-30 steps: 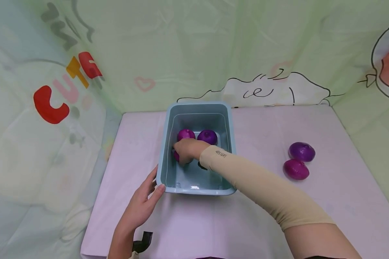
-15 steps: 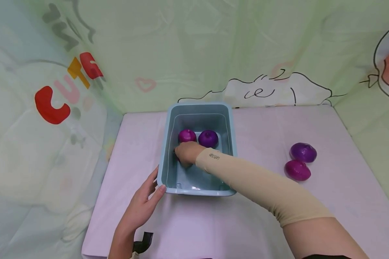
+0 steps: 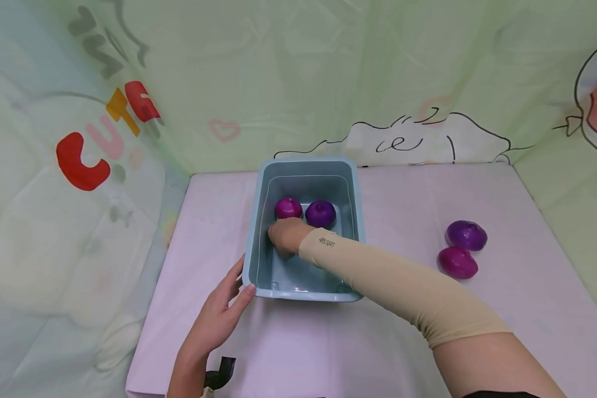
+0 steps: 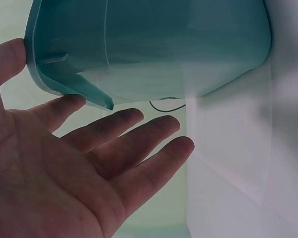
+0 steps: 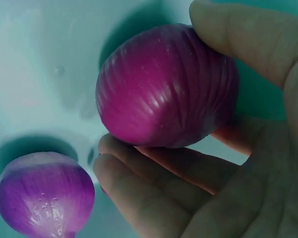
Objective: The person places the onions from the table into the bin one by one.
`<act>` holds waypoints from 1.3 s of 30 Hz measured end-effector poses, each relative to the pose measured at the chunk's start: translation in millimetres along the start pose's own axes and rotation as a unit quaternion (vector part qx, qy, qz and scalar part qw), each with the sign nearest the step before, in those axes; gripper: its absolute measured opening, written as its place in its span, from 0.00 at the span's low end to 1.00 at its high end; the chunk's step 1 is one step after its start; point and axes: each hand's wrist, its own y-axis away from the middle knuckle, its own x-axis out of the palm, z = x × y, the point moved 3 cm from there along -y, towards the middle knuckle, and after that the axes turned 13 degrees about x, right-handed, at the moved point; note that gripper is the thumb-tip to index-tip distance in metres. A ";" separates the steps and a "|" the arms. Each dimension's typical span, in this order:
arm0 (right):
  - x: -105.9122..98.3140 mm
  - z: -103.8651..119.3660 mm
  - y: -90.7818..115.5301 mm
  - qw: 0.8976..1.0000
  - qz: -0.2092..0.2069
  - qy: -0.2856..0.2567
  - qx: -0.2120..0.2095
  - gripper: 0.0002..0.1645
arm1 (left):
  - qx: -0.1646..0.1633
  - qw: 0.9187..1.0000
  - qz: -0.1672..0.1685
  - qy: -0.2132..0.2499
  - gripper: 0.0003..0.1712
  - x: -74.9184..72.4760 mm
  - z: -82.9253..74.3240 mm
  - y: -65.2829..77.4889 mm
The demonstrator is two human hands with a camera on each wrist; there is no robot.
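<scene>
Magenta onion (image 5: pixel 166 89) — between thumb (image 5: pixel 238 32) and fingers (image 5: pixel 144 196) of the right hand (image 3: pixel 289 235).

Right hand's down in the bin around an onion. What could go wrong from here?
The held onion is round and shiny, so it might slip from the right hand. The pink onion and purple onion sit close by in the bin; a bump could set them rolling. The left hand has its thumb at the bin's corner and most fingers spread, so a knock might shift it.
</scene>
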 end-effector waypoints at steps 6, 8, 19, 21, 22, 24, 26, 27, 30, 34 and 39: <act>0.8 -0.3 -0.5 1.000 0.016 -0.001 0.013 0.03 | -0.004 1.000 -0.001 -0.003 0.39 0.3 -2.7 0.7; 0.3 -0.5 0.0 1.000 0.018 -0.003 0.015 0.03 | -0.004 1.000 -0.002 -0.003 0.39 0.2 -3.5 0.6; -4.9 -8.2 4.9 1.000 0.003 -0.022 0.009 0.08 | -0.011 1.000 -0.004 -0.001 0.39 1.0 -3.7 1.2; -6.0 -12.1 8.1 0.999 0.003 -0.044 0.011 0.15 | -0.015 1.000 -0.005 0.002 0.39 1.8 -2.8 2.3; -7.2 -14.1 10.1 0.998 0.004 -0.056 0.013 0.18 | -0.017 1.000 -0.005 0.003 0.39 2.1 -2.3 2.9; -10.0 -18.2 15.1 0.996 0.009 -0.082 0.017 0.27 | -0.021 1.000 -0.005 0.002 0.39 2.4 -1.3 4.0; -13.7 -22.1 19.8 0.994 0.011 -0.104 0.019 0.32 | -0.023 1.000 -0.006 0.001 0.39 2.4 -0.6 4.6; -16.1 -23.8 22.3 0.993 0.011 -0.112 0.019 0.34 | -0.024 1.000 -0.007 0.000 0.39 2.3 -0.4 4.7; -23.4 -28.1 28.2 0.993 0.002 -0.113 0.017 0.36 | -0.019 1.000 -0.009 -0.001 0.39 1.8 -0.2 4.2; -31.2 -32.3 33.9 0.994 -0.005 -0.105 0.019 0.38 | -0.008 1.000 -0.010 -0.003 0.39 1.9 0.0 2.8; -36.9 -36.1 39.2 0.993 -0.001 -0.113 0.020 0.38 | -0.003 1.000 -0.010 -0.002 0.39 3.1 0.0 1.6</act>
